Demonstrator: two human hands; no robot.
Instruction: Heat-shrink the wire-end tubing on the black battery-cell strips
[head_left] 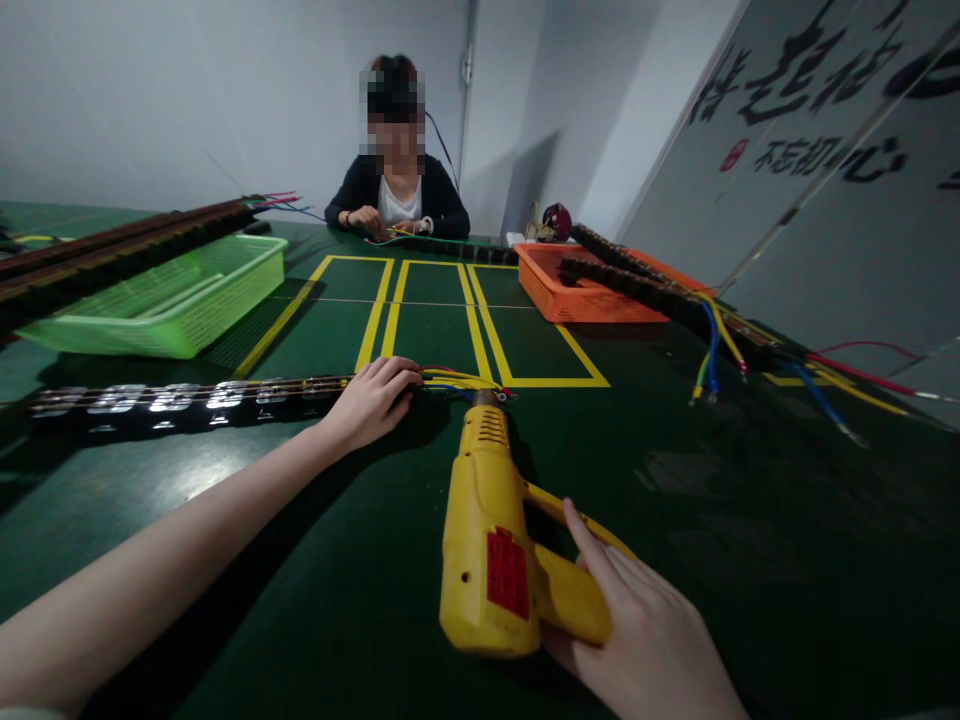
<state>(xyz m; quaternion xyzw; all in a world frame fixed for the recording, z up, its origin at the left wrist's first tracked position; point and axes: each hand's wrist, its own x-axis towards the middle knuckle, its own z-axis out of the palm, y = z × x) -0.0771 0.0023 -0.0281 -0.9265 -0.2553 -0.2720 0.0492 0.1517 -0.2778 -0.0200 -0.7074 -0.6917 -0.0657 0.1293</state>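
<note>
My right hand point(645, 620) is wrapped round the handle of a yellow heat gun point(487, 540), which has a red label on its body. The gun's nozzle points away from me, close to the ends of a bundle of yellow, blue and red wires point(461, 381). These wires come out from under the curled fingers of my left hand point(379, 400), closed over them at the right end of a black cable chain point(187, 405). That chain lies flat across the green table point(315, 600). Part of the wire bundle is hidden beneath my left hand.
A green basket point(240, 275) stands at the left with long cable chains point(135, 240) across it. An orange basket point(555, 292) at the right bears more chains point(645, 285) with loose wires point(712, 345). Yellow tape point(555, 382) marks the table. Opposite sits a person point(401, 200) handling wires.
</note>
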